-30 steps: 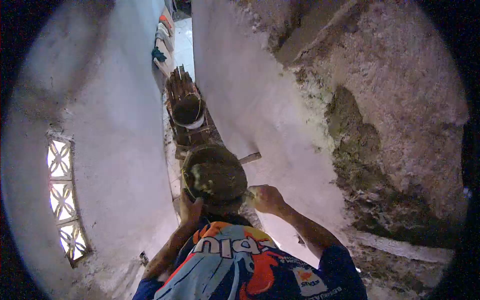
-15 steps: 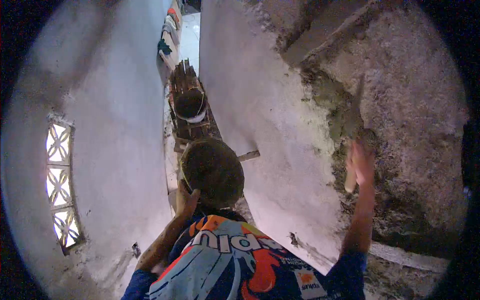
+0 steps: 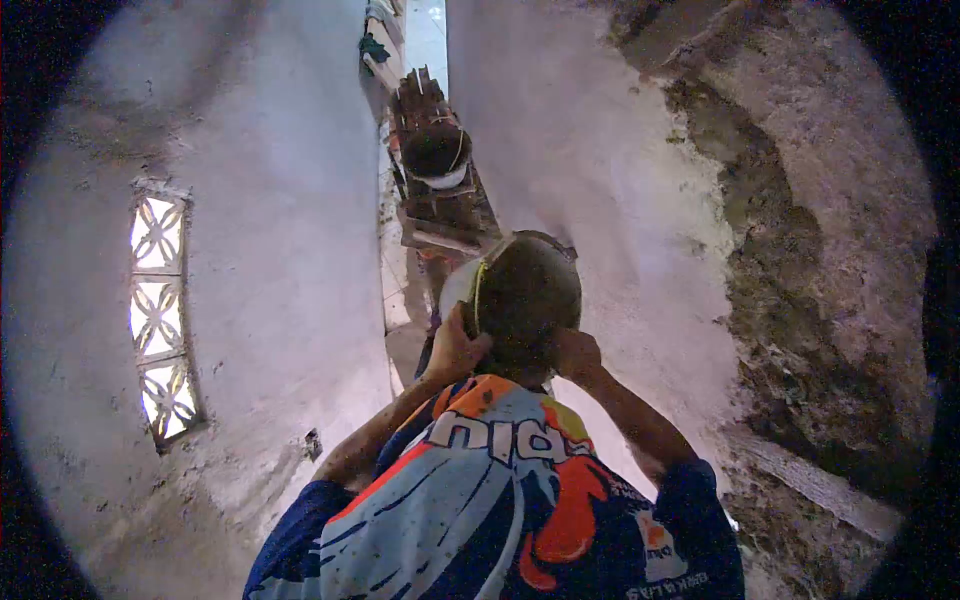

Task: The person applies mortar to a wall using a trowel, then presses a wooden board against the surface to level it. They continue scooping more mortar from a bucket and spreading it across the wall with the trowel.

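Observation:
A pale bucket (image 3: 458, 290) of dark, mortar-like material (image 3: 530, 290) is right in front of my chest, tilted so that its left outer side shows. My left hand (image 3: 462, 345) grips its near left rim, close to a yellowish handle (image 3: 480, 285). At the near right of the bucket's mouth, my right hand (image 3: 577, 355) is closed in a fist. The trowel that this hand held half a second ago is hidden now, its blade apparently inside the bucket. To the right, the wall bears a rough, dark mortar patch (image 3: 760, 200).
A second bucket (image 3: 447, 178) stands on wooden planks (image 3: 420, 95) farther along the narrow passage. The left wall (image 3: 270, 200) has a patterned vent block (image 3: 158, 310). Cloths (image 3: 374, 47) hang at the far end. A pale ledge (image 3: 820, 485) crosses the lower right wall.
My right hand has come down and left from the rough wall to the bucket. The bucket has shifted right and tilted. My view has turned, moving the wall patch rightward.

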Motion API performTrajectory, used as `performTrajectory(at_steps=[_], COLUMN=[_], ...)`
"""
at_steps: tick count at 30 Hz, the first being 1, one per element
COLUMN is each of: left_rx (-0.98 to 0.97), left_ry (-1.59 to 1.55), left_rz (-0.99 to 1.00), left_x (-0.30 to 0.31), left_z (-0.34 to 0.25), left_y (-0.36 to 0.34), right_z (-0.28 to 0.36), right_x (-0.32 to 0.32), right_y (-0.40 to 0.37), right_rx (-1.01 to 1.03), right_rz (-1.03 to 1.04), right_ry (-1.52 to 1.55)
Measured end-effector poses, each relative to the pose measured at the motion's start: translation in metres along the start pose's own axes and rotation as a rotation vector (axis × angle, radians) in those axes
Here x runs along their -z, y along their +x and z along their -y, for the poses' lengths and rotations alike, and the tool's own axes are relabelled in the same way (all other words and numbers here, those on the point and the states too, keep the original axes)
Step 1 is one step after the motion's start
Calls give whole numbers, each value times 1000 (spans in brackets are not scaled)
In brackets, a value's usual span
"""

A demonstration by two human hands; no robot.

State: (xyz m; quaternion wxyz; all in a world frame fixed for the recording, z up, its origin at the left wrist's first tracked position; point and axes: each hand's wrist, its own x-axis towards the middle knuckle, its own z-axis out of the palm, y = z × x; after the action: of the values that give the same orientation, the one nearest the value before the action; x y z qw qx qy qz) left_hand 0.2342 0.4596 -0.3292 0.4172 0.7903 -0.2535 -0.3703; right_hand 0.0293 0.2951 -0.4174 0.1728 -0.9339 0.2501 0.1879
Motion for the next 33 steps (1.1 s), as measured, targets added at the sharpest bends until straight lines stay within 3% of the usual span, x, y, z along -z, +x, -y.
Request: performTrajectory(at_steps=[4,6,10,13,17,19,20,22,25,26,28,29,31,32,33], left_rx=[-28,-30,-99,4,195,-92,-87,-16,-9,-1,80,78,56,11,-42], left_ry=[-115,-130,-73,-83,39,-196,-189,-28,75,71,-261,-266,-120,-176,-239], left_rz=[-9,1,-73,-10,84,55,55,33,25,22,-15,-19,-215,-172,-125], left_x=[-10,0,-6,9,7,-14,-12,-3,11,10,3,3,2,4,6], left_z=[36,9,26,3,2,43,41,24,7,16,42,47,51,49,47], left_y=[7,-1,5,-5,-10,-6,-9,-12,-18,-17,-7,-5,2,6,10], right_z=[45,56,35,-4,-39,-37,-18,26,39,36,23,24,25,15,18], right_x=[72,77,92,98,68,34,36,64,80,71,54,56,62,57,62], right_y=[-49,-60,-43,-39,7,45,46,40,14,3,-15,-17,-19,-21,-12], right_rx=[-172,26,-111,-212,-179,189,189,35,-122,-116,53,56,-3,157,39], right_rz=[179,-181,-240,-153,-289,-444,-444,58,132,140,-119,-119,-131,-254,-135], right_ry=[60,252,222,-55,-257,-76,-68,-131,-42,-45,128,122,186,362,119])
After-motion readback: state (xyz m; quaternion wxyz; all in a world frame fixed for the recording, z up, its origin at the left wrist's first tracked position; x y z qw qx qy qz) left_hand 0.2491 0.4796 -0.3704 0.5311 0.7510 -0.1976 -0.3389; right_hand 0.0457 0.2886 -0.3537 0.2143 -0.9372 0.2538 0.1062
